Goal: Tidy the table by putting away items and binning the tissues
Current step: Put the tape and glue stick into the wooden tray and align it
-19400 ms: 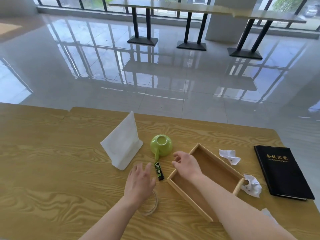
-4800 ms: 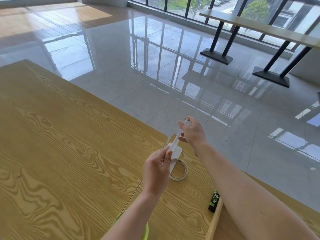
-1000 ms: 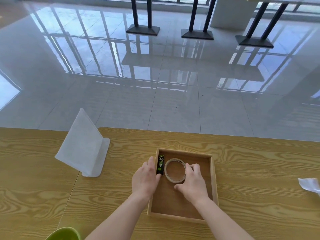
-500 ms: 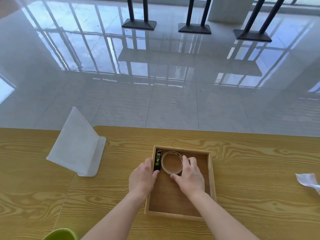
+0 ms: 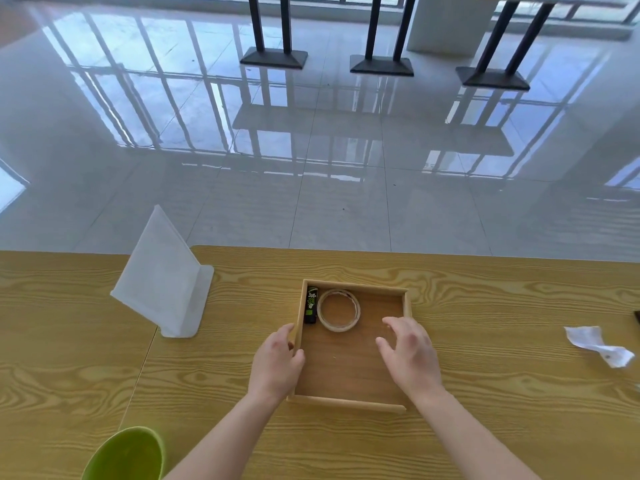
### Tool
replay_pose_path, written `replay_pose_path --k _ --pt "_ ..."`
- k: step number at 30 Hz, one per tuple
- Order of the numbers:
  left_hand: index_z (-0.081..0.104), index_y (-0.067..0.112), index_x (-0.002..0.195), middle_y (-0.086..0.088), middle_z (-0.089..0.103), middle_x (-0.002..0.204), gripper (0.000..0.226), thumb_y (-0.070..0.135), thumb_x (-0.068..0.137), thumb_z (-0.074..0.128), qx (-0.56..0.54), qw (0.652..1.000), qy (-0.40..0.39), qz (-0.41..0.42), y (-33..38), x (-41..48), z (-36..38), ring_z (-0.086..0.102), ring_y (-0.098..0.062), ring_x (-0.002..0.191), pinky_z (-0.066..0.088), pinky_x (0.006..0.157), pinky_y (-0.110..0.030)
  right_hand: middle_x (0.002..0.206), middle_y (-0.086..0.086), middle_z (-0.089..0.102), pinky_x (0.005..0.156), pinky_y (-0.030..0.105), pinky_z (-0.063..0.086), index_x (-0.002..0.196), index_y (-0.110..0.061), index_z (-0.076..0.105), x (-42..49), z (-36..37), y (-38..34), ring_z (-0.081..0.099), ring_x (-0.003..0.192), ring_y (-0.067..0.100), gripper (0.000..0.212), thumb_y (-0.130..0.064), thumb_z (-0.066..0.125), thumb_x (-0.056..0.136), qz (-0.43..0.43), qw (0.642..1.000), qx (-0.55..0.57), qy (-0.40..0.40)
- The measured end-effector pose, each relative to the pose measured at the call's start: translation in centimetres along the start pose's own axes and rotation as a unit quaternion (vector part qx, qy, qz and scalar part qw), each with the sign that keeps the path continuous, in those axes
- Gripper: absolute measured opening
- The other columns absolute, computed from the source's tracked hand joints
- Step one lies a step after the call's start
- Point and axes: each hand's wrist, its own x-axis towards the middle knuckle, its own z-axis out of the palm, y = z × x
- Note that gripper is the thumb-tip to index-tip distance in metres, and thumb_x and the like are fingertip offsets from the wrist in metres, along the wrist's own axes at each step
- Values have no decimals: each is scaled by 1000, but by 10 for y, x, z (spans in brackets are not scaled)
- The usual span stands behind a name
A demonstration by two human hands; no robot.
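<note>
A square wooden tray [image 5: 407, 303] lies on the wooden table [image 5: 485, 393]. In its far left corner lie a black and green lighter [image 5: 311, 304] and a tape roll [image 5: 338, 309], side by side. My left hand [image 5: 277, 365] rests against the tray's left wall, thumb over the rim. Over the tray's right half hovers my right hand [image 5: 408, 355], fingers spread and relaxed, holding nothing. A crumpled white tissue [image 5: 597, 346] lies on the table at the far right.
A white upright sign stand [image 5: 162, 282] stands left of the tray. A green cup [image 5: 126, 455] shows at the bottom left edge. A dark object's corner [image 5: 636, 318] peeks in at the right edge. Beyond the table's far edge is shiny tiled floor.
Both hands have drawn back from the tape roll and lighter, which stay in the tray's far left corner. My right hand has lifted off the roll and moved right.
</note>
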Motion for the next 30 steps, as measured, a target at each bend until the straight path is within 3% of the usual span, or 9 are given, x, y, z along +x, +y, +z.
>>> replay_pose_path --k 4,10,15,21,24,30 --pt "43 22 144 6 63 109 59 23 88 63 -5 1000 -3 -2 -4 -18 -2 58 -6 90 44 77 -20 123 7 61 95 33 46 133 -11 58 -10 -12 23 55 114 24 45 -23 70 90 64 998 -24 3" --pt "47 24 140 18 57 98 56 16 87 63 -11 1000 0 -5 0 -33 -3 59 -2 82 41 66 -14 127 3 60 92 34 48 140 -14 50 -18 -12 38 58 115 20 51 -36 60 95 144 987 -23 -62" --pt "51 24 138 6 67 108 50 14 90 61 -4 1000 3 -18 0 -34 -4 64 -11 89 57 78 -31 119 2 67 87 33 49 134 -12 57 -21 -9 40 61 109 21 41 -32 57 97 139 987 -33 -78" --pt "51 20 138 0 69 111 50 10 90 61 14 1000 6 -19 -2 -32 -4 65 -14 91 56 80 -29 110 2 66 79 30 47 124 -12 61 -16 -9 32 61 100 21 32 -29 57 98 130 987 -43 -82" --pt "53 20 137 6 67 102 49 9 89 61 13 1000 14 -22 -6 -30 -9 62 -10 83 53 74 -24 102 -1 64 77 31 47 116 -13 63 -12 -5 25 57 90 18 25 -29 56 98 122 988 -47 -85" --pt "54 20 137 7 67 101 48 9 90 60 5 999 26 -36 -17 -28 -22 64 -9 83 54 75 -24 106 1 66 80 32 48 117 -12 63 -2 5 9 61 96 21 25 -28 56 98 100 990 -43 -88"
